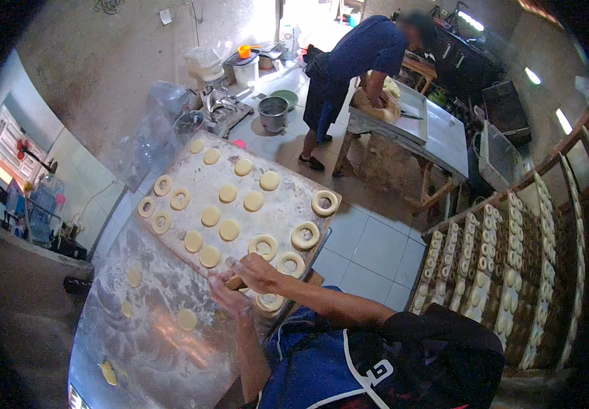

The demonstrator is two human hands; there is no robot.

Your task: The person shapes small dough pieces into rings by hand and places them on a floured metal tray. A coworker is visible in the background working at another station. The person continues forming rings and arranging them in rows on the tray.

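Observation:
Near the front edge of a floured board (171, 153), my left hand (229, 294) and my right hand (259, 273) come together. Between them is a small brownish piece, largely covered by the fingers, that I cannot make out. Both hands look closed around it. On the board lie several flat dough discs (229, 230) and several dough rings (304, 235), the rings along the left and right sides. One dough ring (269, 302) sits partly behind my right wrist. Under the board's near side spreads a floured metal table (144, 347), where a few dough discs (186, 320) and a yellowish scrap (108, 373) lie.
Across the room another person (359, 61) bends over a table (444, 146), hands on a large dough mass (379, 105). To my right stands a rack (414, 300) of long trays bearing dough rings and pieces. A metal bucket (272, 116) is on the tiled floor.

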